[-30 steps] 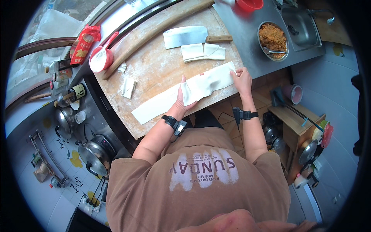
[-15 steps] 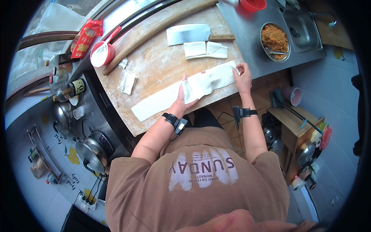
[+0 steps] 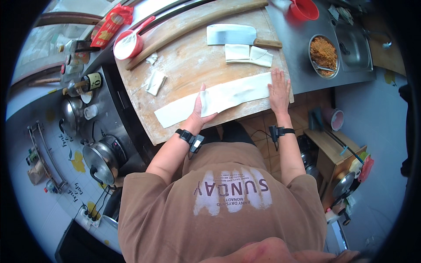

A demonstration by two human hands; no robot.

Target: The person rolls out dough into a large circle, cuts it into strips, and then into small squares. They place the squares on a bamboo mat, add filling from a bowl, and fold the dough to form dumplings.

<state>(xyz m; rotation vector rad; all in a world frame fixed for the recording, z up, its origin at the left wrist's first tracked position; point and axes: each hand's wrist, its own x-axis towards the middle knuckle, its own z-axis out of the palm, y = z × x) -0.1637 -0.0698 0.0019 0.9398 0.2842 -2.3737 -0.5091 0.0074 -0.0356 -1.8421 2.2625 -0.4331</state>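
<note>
A long white dough strip lies folded over on itself along the near side of the floured wooden board. My left hand rests at the fold's left end, fingers and thumb spread in an L around the upper layer's corner. The lower layer runs on leftward beyond it. Flat on the strip's right end lies my right hand, fingers outstretched. Behind the strip are a cleaver with a wooden handle and cut dough pieces. Another dough piece sits at left.
A long rolling pin crosses the board's far side. A red scoop of flour stands at the far left, by a red packet. On the steel counter at right are a bowl of orange shredded filling, a red bowl and a sink.
My right hand has gone from pinching the strip's right end to lying flat on it. The upper layer looks smoother, its bunched middle flattened. My left hand keeps its place on the dough.
</note>
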